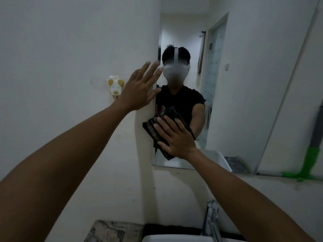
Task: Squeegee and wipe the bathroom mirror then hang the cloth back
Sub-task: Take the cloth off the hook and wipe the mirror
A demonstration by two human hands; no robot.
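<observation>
Cloth (153, 130) pressed flat on the mirror (183, 49), low on its left side.

My right hand (176, 138) spreads open-palmed over the cloth, pinning it to the glass without gripping; my left hand (139, 88) rests open, fingers splayed, at the mirror's left edge. The green squeegee (309, 165) leans well to the right, the tap (212, 217) below.

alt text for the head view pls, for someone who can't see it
The right hand presses a dark striped folded cloth flat against the lower part of a narrow wall mirror, while the open left hand rests on the white wall at the mirror's left edge. A green-and-grey squeegee sits at far right.
</observation>
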